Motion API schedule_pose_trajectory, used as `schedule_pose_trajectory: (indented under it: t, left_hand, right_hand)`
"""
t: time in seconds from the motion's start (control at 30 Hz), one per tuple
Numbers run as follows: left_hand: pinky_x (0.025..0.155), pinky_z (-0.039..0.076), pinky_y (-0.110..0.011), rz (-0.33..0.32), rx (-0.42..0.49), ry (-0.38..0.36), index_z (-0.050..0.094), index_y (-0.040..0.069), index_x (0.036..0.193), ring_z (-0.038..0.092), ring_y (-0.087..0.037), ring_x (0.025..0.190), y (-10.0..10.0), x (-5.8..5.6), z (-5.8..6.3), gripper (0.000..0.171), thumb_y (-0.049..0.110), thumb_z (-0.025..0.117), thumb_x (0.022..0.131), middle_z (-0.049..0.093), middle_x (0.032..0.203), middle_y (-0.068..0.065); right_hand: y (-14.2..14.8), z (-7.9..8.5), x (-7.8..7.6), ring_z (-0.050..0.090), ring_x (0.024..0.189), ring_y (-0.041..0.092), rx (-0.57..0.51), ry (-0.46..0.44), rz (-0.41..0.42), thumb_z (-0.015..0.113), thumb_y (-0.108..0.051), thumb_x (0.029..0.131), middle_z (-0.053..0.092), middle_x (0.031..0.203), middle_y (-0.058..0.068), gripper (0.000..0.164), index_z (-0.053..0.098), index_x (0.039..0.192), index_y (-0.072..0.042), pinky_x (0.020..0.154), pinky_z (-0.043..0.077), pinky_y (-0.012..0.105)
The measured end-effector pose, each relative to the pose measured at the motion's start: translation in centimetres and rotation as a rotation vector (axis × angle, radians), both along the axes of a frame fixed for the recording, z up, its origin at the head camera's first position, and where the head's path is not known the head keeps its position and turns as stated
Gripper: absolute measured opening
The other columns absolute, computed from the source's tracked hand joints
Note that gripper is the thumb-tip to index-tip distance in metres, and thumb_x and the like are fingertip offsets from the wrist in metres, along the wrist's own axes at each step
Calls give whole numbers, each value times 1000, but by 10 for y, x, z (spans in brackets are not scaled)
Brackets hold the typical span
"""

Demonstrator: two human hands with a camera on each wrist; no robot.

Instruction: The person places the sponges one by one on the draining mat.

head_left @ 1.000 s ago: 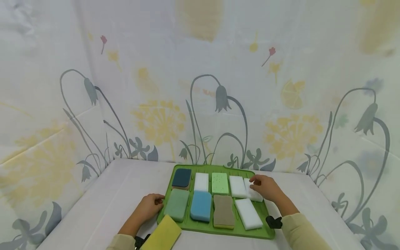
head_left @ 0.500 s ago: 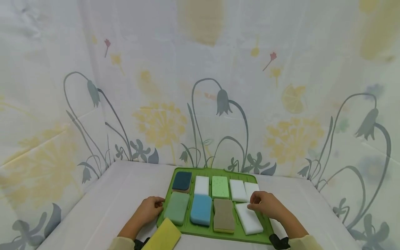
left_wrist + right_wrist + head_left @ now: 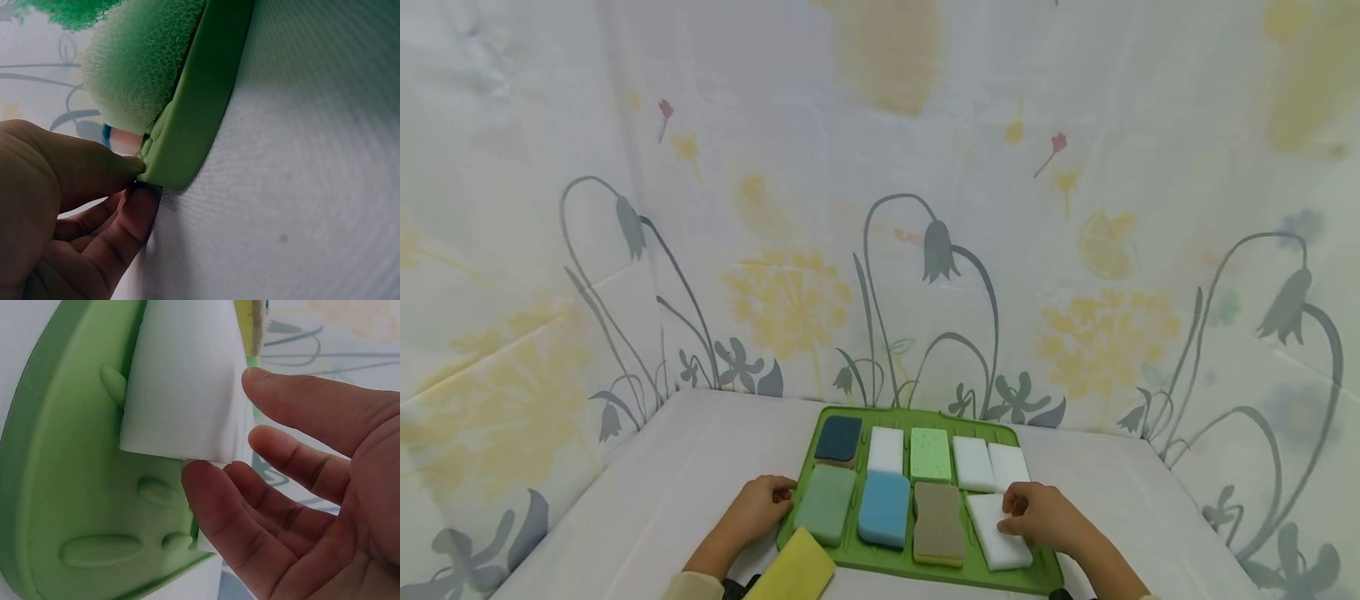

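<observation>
A green ribbed tray bears two rows of sponges. At its left edge my left hand pinches the rim; in the left wrist view the thumb lies on top of the tray wall with a finger beneath. Next to that hand is a sage-green sponge, whose open-pored foam shows close up. My right hand is at the front-right white sponge. In the right wrist view, its loosely bent fingers are right at the end and side of that white sponge.
The back row has a dark blue-topped sponge, a light green speckled sponge and several white ones. A blue sponge and a brown sponge lie in front. A yellow sponge overlaps the tray's front-left corner. Patterned cloth stands behind.
My right hand has moved from the back-right white sponge toward me to the front-right white sponge. My left hand stays on the tray's rim. The head view has tilted slightly up.
</observation>
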State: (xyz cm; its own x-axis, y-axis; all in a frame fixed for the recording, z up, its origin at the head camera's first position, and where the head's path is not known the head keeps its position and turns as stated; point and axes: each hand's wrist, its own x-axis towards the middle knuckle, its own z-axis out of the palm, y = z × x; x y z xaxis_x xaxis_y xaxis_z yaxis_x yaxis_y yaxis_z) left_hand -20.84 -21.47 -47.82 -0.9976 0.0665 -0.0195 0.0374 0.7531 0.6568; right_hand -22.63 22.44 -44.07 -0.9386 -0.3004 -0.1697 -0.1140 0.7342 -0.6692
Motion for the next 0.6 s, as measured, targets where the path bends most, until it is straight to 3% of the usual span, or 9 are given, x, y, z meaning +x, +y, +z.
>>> schedule_pose_trajectory:
  t: [0.6]
  left_hand:
    - [72,53,-37,5,-1,16,69,-3,114,63,-17,86,1,1,1,29,5,65,86,69,93,-4]
  right_hand:
    - [-6,-3,10,63,58,18,-25,4,-20,79,-16,77,57,81,7,25,65,93,-3,54,52,32]
